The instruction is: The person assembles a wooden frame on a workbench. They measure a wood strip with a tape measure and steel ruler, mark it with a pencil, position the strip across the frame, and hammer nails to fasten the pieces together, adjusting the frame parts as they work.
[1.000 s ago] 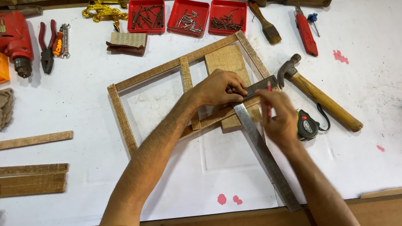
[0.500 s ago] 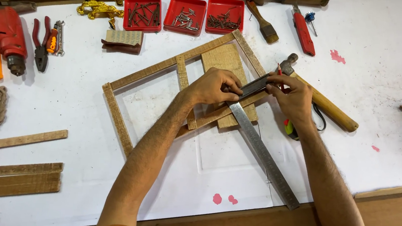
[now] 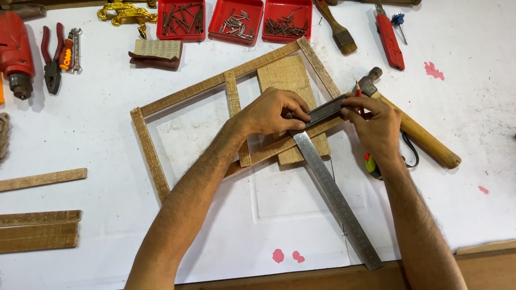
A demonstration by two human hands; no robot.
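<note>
A rectangular wooden frame [image 3: 150, 148] with a cross slat lies on the white-covered bench, and a flat wooden board [image 3: 286, 76] sits in its right bay. A metal try square [image 3: 335, 200] lies across the frame's right part, its long steel blade running down toward the bench edge. My left hand [image 3: 271, 112] presses down on the square where the dark stock meets the blade. My right hand [image 3: 376, 129] rests at the stock's far end, by the frame's right rail, and pinches a red pencil [image 3: 358, 89] with its tip up.
A hammer [image 3: 423, 138] lies just right of my right hand, with a tape measure [image 3: 370, 165] under the wrist. Three red trays [image 3: 238, 17] of nails and screws, a brush [image 3: 338, 29], a red drill [image 3: 2, 45] and pliers [image 3: 50, 64] line the back. Wood strips [image 3: 14, 229] lie at the left.
My right hand has moved up from the blade to the far end of the square's stock, carrying the pencil. My left hand stays on the square.
</note>
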